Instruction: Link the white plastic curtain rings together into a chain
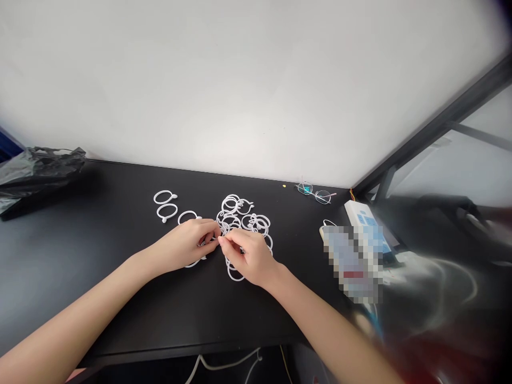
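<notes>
Narrow and pinched, the grip of my left hand is facing the grip of my right hand, which is forming an equally narrow pinch, and the fingertips of the two are nearly meeting. On the head camera I cannot tell whether either grip is holding a white ring, since the fingers are covering what is lying between them.

Around my right hand a pile of white rings is spreading across the black tabletop, reaching from twelve o'clock round to five o'clock of the pinch. Many of its rings are overlapping, and my right hand is hiding part of it. At ten o'clock I am seeing two loose rings lying close together, each showing a small knob. Nearer in that direction, a third ring is sitting partly behind my left hand, and at eight o'clock another ring is peeking out beneath it.

At two o'clock a pair of eyeglasses is resting near the wall, with a small yellow speck lying beside it. At three o'clock I am viewing a white box with blue labels and, just beside it, a pixelated flat object. Between nine and ten o'clock, a black plastic bag is slumping at the far left.
</notes>
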